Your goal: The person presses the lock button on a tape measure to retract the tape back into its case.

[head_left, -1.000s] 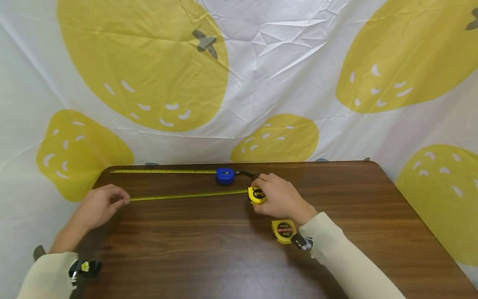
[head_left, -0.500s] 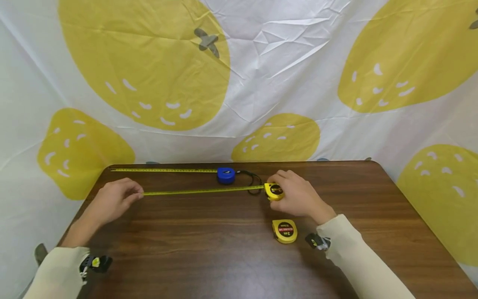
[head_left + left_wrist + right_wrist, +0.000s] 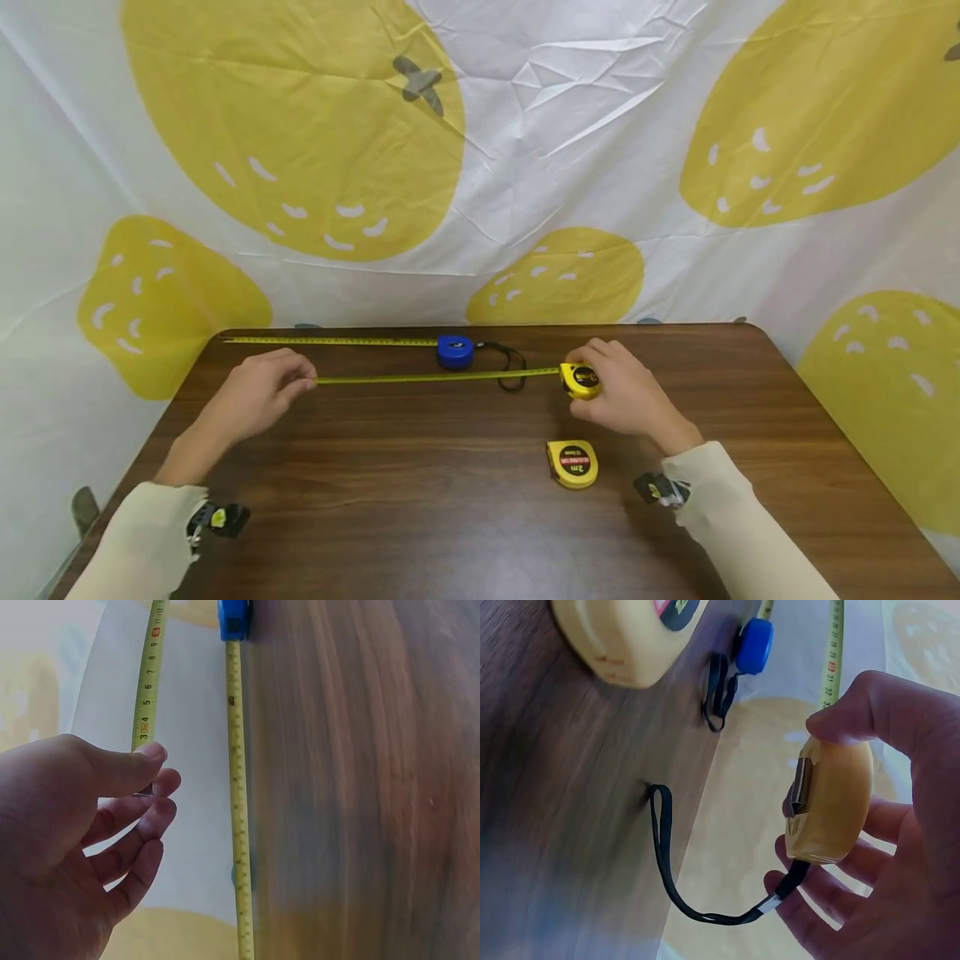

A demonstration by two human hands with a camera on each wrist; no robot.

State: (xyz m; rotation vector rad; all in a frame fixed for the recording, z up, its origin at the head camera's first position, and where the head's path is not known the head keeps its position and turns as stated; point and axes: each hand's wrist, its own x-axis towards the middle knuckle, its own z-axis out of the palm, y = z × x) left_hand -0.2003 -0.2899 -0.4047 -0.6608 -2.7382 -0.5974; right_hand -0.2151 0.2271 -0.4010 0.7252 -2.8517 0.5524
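1. Left hand (image 3: 266,396): left of the blue tape measure (image 3: 454,352) and a little nearer the person. Thumb and forefinger are pinched together on the metal-tipped end of the pulled-out blade (image 3: 438,377), the other fingers loosely bent. Probably that small hold is enough to stop the strip from springing back.
2. Blue tape's blade (image 3: 330,341): stretches left from the blue tape measure along the far edge of the bench (image 3: 375,500). It lies straight with nobody touching it, so it is presumably locked.
3. Pulled-out blade: passes on the near side of the blue tape measure, straight between the two hands; opposing holds would account for that. It crosses the blue tape's black strap (image 3: 715,675), though whether they touch is hard to tell.
4. 2 m tape measure (image 3: 572,464): right of the blue tape measure and well nearer the person, flat, label up, no blade drawn.
5. 3 m tape measure (image 3: 581,381): right of the blue tape measure, slightly nearer, in the right hand (image 3: 633,396). Its fingers are spread to the case's width, gripping opposite edges, which leaves the blade mouth facing left, unobstructed. A wrist cord (image 3: 712,919) dangles from it.
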